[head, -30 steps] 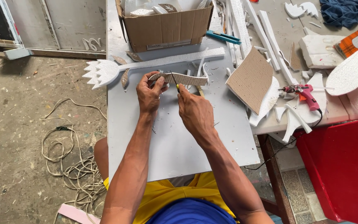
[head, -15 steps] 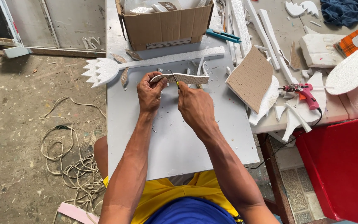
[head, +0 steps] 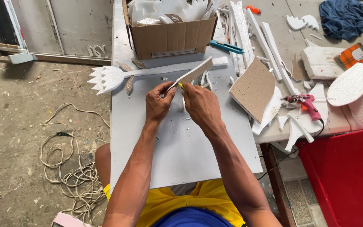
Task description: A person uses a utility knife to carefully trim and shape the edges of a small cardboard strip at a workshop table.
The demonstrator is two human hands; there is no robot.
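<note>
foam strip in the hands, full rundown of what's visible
The foam strip is a narrow, slightly curved piece, white on its edge with a brownish, cardboard-like face. It looks like light polystyrene foam. It is raised off the grey board and tilted, its far end pointing up and right toward the cardboard box. The left hand pinches its near end; the right hand is against the same end with a small yellow-handled tool, whose blade is hidden.

A cardboard box (head: 171, 35) stands behind the foam strip (head: 192, 75); a glue gun (head: 305, 103) lies to its right.
</note>
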